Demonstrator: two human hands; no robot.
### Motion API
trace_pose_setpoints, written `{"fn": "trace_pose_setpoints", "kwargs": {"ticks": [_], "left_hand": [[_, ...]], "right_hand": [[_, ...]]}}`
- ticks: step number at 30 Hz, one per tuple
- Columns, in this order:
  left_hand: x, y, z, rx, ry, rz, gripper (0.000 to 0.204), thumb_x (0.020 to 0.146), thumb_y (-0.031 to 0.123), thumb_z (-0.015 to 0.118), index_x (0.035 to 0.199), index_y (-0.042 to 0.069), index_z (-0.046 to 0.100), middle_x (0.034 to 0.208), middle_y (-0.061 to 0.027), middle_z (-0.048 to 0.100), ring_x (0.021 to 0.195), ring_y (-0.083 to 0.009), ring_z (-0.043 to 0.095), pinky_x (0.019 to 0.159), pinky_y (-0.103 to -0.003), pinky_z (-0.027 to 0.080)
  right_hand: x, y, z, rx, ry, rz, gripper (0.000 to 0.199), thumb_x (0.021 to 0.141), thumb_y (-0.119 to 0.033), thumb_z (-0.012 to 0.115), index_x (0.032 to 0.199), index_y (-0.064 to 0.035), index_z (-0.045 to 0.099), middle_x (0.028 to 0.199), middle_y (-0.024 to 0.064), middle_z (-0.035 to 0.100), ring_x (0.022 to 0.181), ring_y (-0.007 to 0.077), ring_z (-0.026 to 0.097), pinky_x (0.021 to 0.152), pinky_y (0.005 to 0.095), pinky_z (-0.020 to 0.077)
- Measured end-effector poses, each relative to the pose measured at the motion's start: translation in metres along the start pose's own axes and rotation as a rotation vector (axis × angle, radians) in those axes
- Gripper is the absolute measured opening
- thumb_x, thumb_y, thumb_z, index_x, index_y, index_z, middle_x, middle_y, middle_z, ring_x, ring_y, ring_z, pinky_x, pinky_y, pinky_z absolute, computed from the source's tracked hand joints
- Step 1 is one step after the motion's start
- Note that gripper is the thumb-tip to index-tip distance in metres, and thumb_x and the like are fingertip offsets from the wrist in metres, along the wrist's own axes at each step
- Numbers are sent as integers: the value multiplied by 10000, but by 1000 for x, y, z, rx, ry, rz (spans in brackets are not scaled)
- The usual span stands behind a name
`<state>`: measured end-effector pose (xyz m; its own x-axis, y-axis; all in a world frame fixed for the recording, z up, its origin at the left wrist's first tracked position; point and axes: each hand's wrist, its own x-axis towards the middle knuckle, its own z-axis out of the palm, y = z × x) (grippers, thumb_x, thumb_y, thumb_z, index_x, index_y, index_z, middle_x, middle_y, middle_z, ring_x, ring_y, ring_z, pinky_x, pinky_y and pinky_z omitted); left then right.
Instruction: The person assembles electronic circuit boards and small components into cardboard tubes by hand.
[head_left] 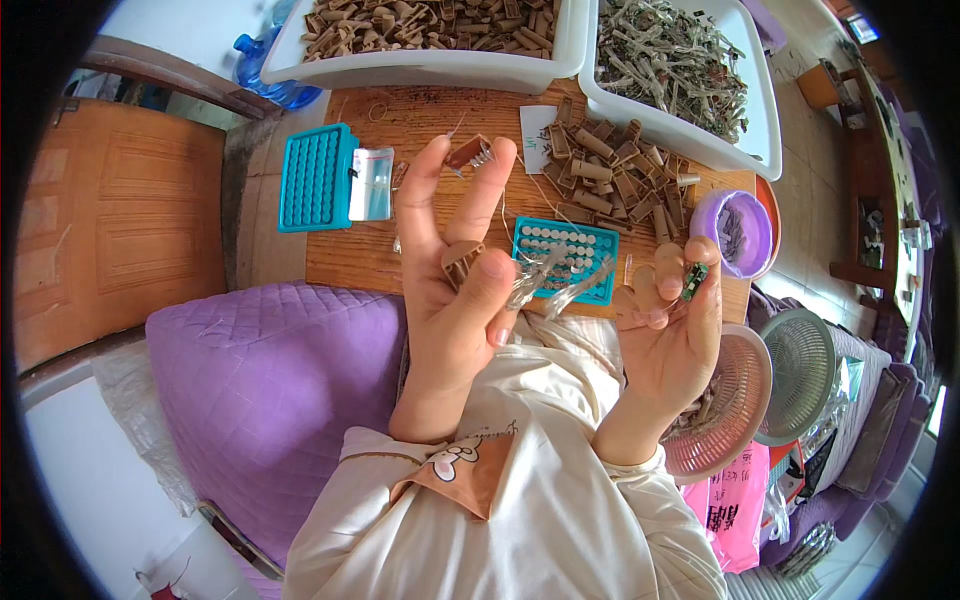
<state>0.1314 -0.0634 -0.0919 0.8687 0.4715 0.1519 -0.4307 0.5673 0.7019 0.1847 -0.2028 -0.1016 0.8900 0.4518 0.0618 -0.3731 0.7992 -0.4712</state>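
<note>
My left hand (425, 305) is raised over the near edge of the table, with a reddish-brown battery case with metal springs (468, 153) pinched between two fingertips. Lower in the same hand, by the thumb, sits a brown plastic casing (462, 262). A bundle of clear thin wires (538, 276) trails from beside that thumb toward the right. My right hand (665, 345) is closed on a small green circuit board (694, 281), held upright at the fingertips. Behind the wires lies a teal tray of round silver button cells (612, 250), partly hidden.
Brown casings (610, 170) are heaped on the wooden table (375, 262). White tubs of casings (430, 65) and wired boards (670, 70) stand behind. A teal tray (315, 180) lies left, a purple bowl (705, 235) right. Plastic baskets (755, 375) sit lower right.
</note>
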Motion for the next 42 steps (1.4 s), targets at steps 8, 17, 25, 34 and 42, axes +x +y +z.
{"fn": "trace_pose_setpoints", "kwargs": {"ticks": [8,17,25,34,42], "left_hand": [[2,-9,-11,461,20,201,758,650,64,665,1239,85,188,1182,-180,413,493,5,381,436,-87,291],[1,-7,3,491,10,115,768,661,-28,614,1260,95,150,1209,-189,380,662,-50,531,459,-88,310],[2,-4,-3,496,-33,122,789,667,-37,613,1269,112,125,1219,-199,362,664,-43,533,495,-105,347],[0,1,0,473,-15,113,805,662,-28,628,1269,116,120,1211,-209,365,636,-54,544,513,-114,375],[-1,2,-4,420,-40,142,819,660,-40,627,1272,117,105,1225,-213,344,661,-79,564,521,-127,396]], "right_hand": [[0,-1,0,34,6,20,212,871,-197,383,996,-27,405,770,61,465,569,115,410,510,219,330],[2,-1,0,49,6,32,206,873,-196,379,999,-35,405,770,53,465,565,104,398,508,220,327],[5,-7,-3,41,5,20,204,876,-186,363,1007,-35,403,782,54,468,543,90,364,473,199,305],[5,-10,-7,36,-33,47,207,875,-182,367,1016,-34,404,797,58,474,515,75,344,438,181,292],[4,-10,-6,35,-28,62,197,869,-169,384,1010,-33,404,794,59,466,505,60,327,399,153,276]]}}
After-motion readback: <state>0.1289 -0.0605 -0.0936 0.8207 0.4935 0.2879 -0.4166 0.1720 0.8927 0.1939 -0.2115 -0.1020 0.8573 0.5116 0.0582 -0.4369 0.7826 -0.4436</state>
